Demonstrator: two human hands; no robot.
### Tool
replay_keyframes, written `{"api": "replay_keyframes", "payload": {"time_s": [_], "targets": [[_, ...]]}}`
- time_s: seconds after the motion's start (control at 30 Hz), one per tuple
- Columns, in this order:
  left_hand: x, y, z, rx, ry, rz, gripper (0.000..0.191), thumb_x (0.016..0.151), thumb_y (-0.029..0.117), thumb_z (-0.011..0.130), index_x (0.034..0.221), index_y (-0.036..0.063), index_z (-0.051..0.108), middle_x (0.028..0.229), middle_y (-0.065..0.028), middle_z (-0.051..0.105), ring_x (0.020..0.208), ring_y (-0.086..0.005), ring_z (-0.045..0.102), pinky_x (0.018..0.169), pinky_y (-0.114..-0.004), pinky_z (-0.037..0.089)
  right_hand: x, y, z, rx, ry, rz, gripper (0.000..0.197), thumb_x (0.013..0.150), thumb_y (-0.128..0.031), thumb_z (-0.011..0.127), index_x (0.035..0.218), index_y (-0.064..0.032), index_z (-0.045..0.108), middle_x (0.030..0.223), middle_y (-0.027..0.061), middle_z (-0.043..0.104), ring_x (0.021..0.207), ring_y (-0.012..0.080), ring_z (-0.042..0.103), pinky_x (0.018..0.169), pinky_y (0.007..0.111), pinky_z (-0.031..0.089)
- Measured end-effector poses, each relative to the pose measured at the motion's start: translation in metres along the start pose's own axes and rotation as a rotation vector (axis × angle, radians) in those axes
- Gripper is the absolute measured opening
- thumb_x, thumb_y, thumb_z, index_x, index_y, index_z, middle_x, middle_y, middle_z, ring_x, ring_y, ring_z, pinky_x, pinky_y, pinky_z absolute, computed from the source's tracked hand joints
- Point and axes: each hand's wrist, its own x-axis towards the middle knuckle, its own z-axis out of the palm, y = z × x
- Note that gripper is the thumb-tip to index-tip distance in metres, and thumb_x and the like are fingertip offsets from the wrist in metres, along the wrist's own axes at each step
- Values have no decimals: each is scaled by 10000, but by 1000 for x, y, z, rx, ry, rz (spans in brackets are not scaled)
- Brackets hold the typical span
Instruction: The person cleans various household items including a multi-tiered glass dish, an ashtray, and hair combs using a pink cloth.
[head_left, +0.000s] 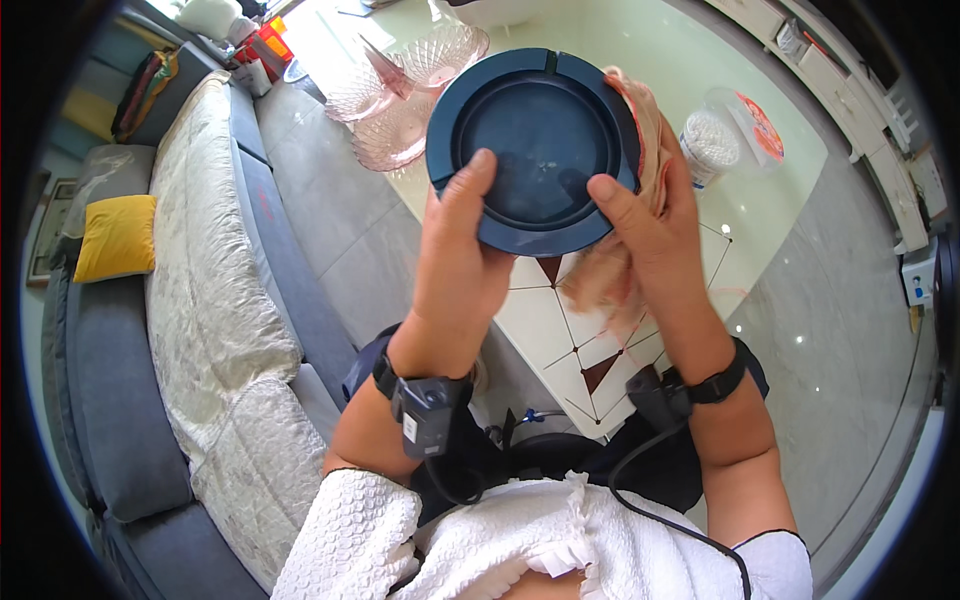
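A round dark blue ashtray (536, 142) with notches in its broad rim is held up above the table, its hollow facing me. My left hand (461, 247) grips it from the lower left, thumb over the rim and into the hollow. On the other side my right hand (660, 225) holds the rim, its thumb also reaching inward. A pinkish-tan cloth (645, 142) is bunched between my right hand and the ashtray's right edge. Part of that cloth hangs below, blurred. The fingers behind the ashtray are hidden.
Beneath lies a glossy pale table (532, 330) with a geometric pattern. A pink glass divided dish (405, 97) stands at its left. To the right are a tub of cotton swabs (709, 142) and a clear lid (750, 127). A grey sofa (135, 390) lines the left side.
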Motion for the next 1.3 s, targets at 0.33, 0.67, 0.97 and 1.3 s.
{"api": "replay_keyframes", "payload": {"time_s": [0.33,0.67,0.97,1.3], "targets": [[-3,10,-8,-1,-152,-82,560,953,383,533,1336,-11,422,1195,-143,601,1016,-198,647,857,-319,557,-6,-5,-12,17,78,112,635,804,-3,663,1385,26,408,1273,118,550,1141,171,551,985,300,447],[-2,4,-19,-247,-339,-248,924,860,726,440,1450,28,309,1432,-181,427,1283,-320,468,1061,-487,404,0,-6,-20,-21,51,106,596,807,-16,708,1349,43,468,1222,116,595,1092,154,575,965,296,457],[-13,-6,1,-385,-468,-333,946,831,758,444,1471,84,269,1438,-129,414,1275,-247,480,1031,-453,436,-2,-2,-34,-267,121,-14,427,854,-41,691,1258,21,570,1174,81,624,1043,132,582,934,264,444],[-15,-14,2,-236,-382,-134,705,951,571,432,1429,62,335,1369,-100,486,1228,-215,508,1022,-395,425,0,-18,-18,-835,86,-632,314,831,-103,643,1143,-63,659,1208,165,584,1057,290,579,889,350,461]]}}
